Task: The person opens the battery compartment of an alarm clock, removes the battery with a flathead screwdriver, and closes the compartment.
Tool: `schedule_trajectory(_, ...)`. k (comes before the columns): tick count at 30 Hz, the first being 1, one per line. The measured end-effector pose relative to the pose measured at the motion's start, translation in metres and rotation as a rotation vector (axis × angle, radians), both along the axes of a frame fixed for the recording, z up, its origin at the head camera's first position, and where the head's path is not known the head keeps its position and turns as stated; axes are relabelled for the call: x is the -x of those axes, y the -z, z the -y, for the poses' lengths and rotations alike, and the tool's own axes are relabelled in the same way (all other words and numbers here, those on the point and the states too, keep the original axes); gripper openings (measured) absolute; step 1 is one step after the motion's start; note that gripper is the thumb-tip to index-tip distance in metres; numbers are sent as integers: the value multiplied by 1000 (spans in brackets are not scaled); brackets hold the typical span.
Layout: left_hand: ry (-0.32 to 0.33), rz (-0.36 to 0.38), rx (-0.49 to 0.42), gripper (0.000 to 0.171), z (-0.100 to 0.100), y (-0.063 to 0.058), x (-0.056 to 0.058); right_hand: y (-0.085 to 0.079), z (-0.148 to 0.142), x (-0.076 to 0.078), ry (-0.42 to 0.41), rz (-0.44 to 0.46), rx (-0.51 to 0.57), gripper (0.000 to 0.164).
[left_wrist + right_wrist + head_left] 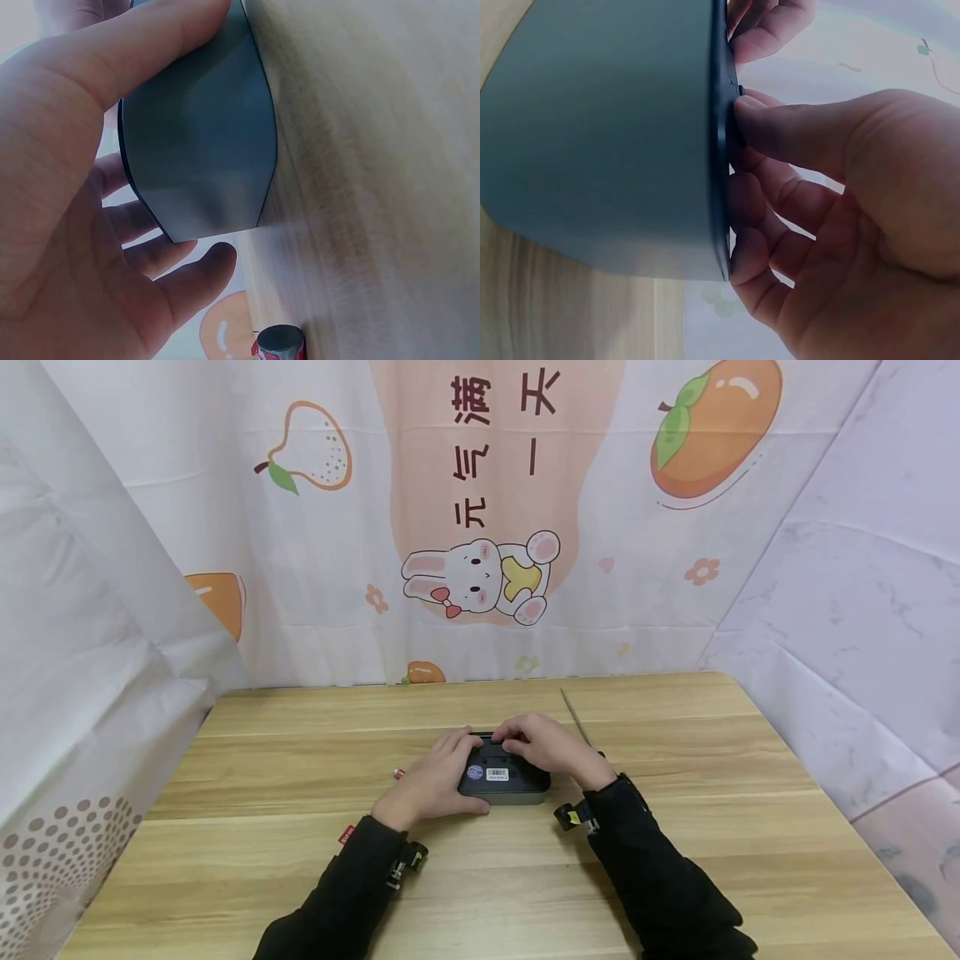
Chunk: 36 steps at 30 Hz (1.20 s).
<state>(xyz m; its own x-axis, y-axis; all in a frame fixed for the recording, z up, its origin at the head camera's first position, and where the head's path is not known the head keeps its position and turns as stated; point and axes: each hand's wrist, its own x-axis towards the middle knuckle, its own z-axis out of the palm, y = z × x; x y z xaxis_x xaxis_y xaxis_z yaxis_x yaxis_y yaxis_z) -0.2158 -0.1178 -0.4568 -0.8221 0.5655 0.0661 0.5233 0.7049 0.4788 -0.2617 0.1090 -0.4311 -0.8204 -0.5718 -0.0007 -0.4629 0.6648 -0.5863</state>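
Note:
A dark grey box-shaped device [504, 789] with rounded corners lies on the table, its black underside up, bearing a white barcode label and a round sticker. My left hand [437, 779] grips its left end, thumb along the near side and fingers at the far edge. From the right, my right hand [546, 745] reaches over the underside. Its thumb and curled fingers pinch a small black cover [741, 91] at the device's face, mostly hidden by the fingertips. In the left wrist view, the device's smooth grey side [199, 142] fills the middle.
Beyond the left hand lies a small red-and-dark cylinder [280, 341], like a battery. A red item [347, 834] shows beside the left sleeve. Behind the right wrist, a thin metal rod [574, 714] lies on the wooden table [300, 760]. Printed curtains [315, 568] hang at the table's back edge.

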Motion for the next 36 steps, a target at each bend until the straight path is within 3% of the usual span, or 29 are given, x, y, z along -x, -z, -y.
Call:
schedule_trajectory(12, 7, -16, -6, 90, 1, 0, 0, 1, 0, 1, -17, -38, 3, 21)
schedule_trajectory(36, 6, -8, -10, 89, 1, 0, -1, 1, -1, 2, -18, -26, 11, 20)
